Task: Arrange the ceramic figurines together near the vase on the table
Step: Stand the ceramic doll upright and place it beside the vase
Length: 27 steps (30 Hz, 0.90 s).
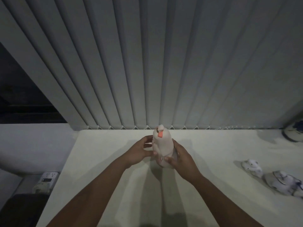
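Observation:
A white ceramic duck figurine with an orange beak stands upright near the middle back of the white table. My left hand cups its left side and my right hand wraps its lower right side. Two small white figurines lie at the right: one farther back, another with blue marks nearer the right edge. A blue-and-white vase shows partly at the far right edge, cut off by the frame.
Grey vertical blinds hang right behind the table's back edge. A wall socket with plugs sits left of the table below its edge. A dark object lies at the lower left.

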Available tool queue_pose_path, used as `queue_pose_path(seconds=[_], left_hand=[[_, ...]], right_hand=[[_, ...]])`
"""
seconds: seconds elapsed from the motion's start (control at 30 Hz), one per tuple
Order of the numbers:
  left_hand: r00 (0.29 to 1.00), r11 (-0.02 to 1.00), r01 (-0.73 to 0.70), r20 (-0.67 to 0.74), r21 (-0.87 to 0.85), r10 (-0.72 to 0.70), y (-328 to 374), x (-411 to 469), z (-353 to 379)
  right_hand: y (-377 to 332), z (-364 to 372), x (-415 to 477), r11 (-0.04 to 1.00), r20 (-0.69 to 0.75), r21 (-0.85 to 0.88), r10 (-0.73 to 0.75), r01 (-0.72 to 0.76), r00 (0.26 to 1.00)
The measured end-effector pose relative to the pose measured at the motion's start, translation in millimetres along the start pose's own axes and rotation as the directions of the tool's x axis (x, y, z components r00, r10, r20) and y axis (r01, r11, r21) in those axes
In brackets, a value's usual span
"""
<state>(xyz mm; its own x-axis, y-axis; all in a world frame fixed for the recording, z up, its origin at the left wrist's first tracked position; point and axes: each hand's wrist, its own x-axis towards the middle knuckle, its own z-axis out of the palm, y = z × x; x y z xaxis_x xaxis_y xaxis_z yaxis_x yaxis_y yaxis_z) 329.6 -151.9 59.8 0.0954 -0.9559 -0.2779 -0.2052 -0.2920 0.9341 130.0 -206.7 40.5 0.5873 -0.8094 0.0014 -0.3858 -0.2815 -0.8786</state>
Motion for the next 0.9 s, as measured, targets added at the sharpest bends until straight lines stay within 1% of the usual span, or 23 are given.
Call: queue_pose_path(seconds=[0.07,0.13,0.2,0.27,0.37,0.47,0.5,0.6,0.67,0.8,0.9], left_hand=[[1.0,1.0,-0.005,0.004,0.002,0.005,2,4,1],[1.0,1.0,-0.004,0.006,-0.002,0.004,3,7,0],[1.0,1.0,0.01,-0.005,0.004,-0.01,1,10,-1],[0.999,1.0,0.029,-0.013,0.007,-0.029,-2,13,-3],[0.999,0.999,0.043,-0.009,-0.006,-0.044,-7,16,-2],[0.999,0.999,0.042,0.001,-0.025,-0.042,-7,18,4],[0.999,0.998,0.047,0.01,-0.043,-0.046,-6,19,7],[0.996,0.984,0.072,0.06,-0.166,-0.063,-2,20,15],[0.994,0.976,0.088,0.076,-0.197,-0.075,0,20,20],[0.997,0.981,0.065,0.061,-0.182,-0.055,3,20,27],[0.998,0.991,0.044,0.056,-0.129,-0.037,6,17,30]], right_hand=[[4,-2,1,0.999,-0.013,-0.031,0.028,-0.028,1.0],[7,-2,0,0.992,-0.084,-0.077,0.097,-0.104,0.992],[9,0,-1,0.987,-0.137,-0.075,0.132,-0.143,0.982],[6,-1,-2,0.99,-0.132,-0.045,0.124,-0.131,0.984],[-9,-7,-5,0.993,-0.085,0.058,0.112,-0.107,0.99],[-20,-13,-6,0.989,-0.061,0.121,0.095,-0.088,0.994],[-21,-14,-7,0.986,-0.066,0.137,0.102,-0.092,0.993],[-16,-16,-7,0.979,-0.092,0.17,0.132,-0.116,0.987],[-13,-15,-8,0.977,-0.115,0.17,0.15,-0.13,0.982],[-11,-13,-12,0.98,-0.18,0.168,0.142,-0.112,0.973],[-8,-12,-14,0.974,-0.183,0.201,0.146,-0.109,0.972]])
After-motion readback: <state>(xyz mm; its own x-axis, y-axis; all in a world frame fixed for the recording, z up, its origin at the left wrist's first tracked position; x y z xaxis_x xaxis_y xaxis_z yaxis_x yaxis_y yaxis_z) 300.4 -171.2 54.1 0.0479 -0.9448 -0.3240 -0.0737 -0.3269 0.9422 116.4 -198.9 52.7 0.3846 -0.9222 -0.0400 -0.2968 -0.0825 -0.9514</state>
